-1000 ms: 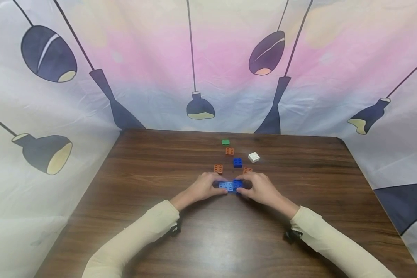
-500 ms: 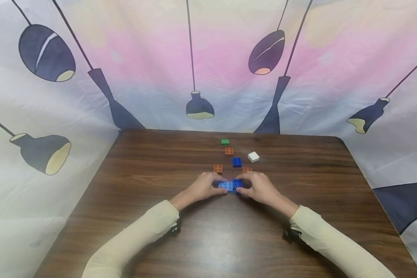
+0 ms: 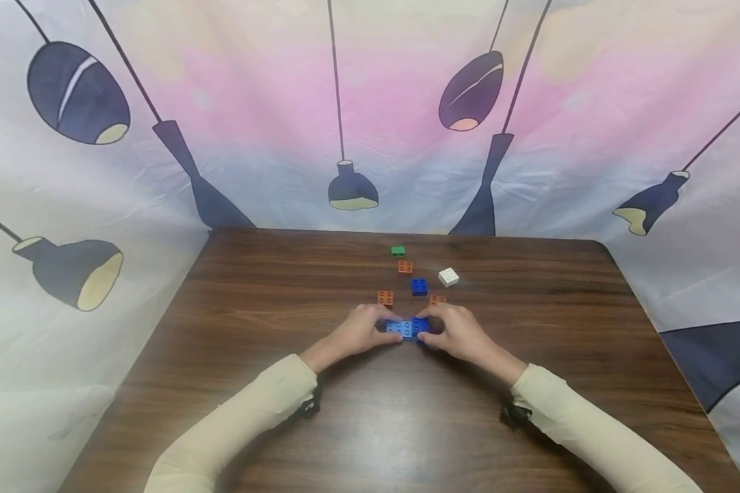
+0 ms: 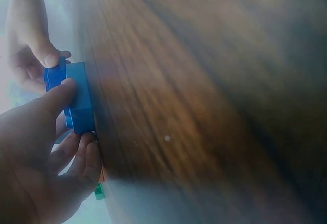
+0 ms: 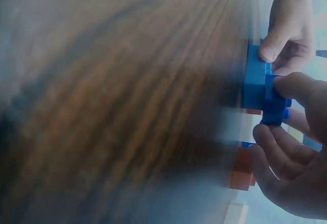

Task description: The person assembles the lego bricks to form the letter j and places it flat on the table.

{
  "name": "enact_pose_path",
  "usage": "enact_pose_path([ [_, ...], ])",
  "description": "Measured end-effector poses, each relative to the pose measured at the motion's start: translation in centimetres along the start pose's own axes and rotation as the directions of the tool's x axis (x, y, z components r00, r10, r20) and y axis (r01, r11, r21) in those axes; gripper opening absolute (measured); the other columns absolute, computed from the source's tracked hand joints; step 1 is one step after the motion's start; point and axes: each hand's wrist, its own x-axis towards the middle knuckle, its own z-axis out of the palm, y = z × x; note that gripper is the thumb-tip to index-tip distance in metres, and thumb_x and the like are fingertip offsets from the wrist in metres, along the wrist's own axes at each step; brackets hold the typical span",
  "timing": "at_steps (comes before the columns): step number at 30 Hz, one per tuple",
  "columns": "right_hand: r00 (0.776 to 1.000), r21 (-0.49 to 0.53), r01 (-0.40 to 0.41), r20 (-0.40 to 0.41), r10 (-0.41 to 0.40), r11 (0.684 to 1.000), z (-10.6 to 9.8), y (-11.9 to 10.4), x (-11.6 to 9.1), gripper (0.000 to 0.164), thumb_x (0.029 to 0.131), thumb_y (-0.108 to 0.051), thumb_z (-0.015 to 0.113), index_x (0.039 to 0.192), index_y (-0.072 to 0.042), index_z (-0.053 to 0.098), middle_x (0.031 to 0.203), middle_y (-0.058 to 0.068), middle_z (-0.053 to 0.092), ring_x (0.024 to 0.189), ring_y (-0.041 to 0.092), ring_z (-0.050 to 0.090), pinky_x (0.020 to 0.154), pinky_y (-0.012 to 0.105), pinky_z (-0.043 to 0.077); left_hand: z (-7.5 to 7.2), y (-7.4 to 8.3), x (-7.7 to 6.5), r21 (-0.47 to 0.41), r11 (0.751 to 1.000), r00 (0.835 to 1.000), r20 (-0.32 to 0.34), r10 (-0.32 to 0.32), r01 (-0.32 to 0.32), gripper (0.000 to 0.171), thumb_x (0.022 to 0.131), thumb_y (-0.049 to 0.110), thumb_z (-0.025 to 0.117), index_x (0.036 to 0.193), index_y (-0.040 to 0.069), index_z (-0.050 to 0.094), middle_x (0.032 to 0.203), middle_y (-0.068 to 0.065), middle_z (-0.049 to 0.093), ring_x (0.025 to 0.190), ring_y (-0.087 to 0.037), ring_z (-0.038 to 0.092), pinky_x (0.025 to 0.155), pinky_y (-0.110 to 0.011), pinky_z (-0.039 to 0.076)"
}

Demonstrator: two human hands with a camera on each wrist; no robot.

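In the head view, a light blue toy building brick [image 3: 398, 329] lies lengthwise near the table's middle, its studs facing up. My left hand [image 3: 359, 330] pinches it between thumb and fingers. A shorter dark blue brick [image 3: 418, 324] sits on the right end of the light blue one, and my right hand [image 3: 459, 331] pinches it. From the right wrist, the dark blue brick [image 5: 274, 104] shows a layer higher, jutting out beyond the end of the light blue brick [image 5: 254, 78]. My left thumb covers part of the light blue brick's side [image 4: 82, 104] in the left wrist view.
Behind my hands lie an orange brick [image 3: 385, 297] to the left and another orange brick [image 3: 437, 300], partly hidden by my right hand. Farther back are a second dark blue brick [image 3: 419, 287], a white brick [image 3: 448, 276], a third orange brick [image 3: 405, 266] and a green brick [image 3: 397, 251].
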Motion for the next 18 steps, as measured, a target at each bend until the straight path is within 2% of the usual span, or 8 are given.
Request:
enact_pose_path([
  [9, 1.000, 0.027, -0.018, 0.026, 0.018, 0.999, 0.15, 0.39, 0.16, 0.034, 0.086, -0.023, 0.084, 0.115, -0.012, 0.070, 0.104, 0.001, 0.071, 0.088, 0.014, 0.064, 0.076, 0.033, 0.055, 0.07, 0.11, -0.02, 0.007, 1.000, 1.000, -0.001, 0.001, -0.001, 0.039, 0.091, 0.035, 0.078, 0.123, 0.013, 0.074, 0.116, -0.002, 0.075, 0.102, -0.014, 0.068, 0.086, -0.030, 0.055],
  [18, 0.998, 0.074, -0.055, 0.041, 0.052, 0.996, 0.23, 0.63, 0.15, 0.052, 0.082, -0.033, 0.087, 0.126, -0.012, 0.068, 0.108, 0.002, 0.070, 0.097, 0.018, 0.066, 0.082, 0.038, 0.057, -0.04, 0.19, -0.10, 0.025, 1.000, 1.000, -0.004, 0.006, -0.006, 0.039, 0.092, 0.036, 0.078, 0.123, 0.013, 0.074, 0.118, -0.002, 0.075, 0.106, -0.016, 0.069, 0.089, -0.033, 0.055],
])
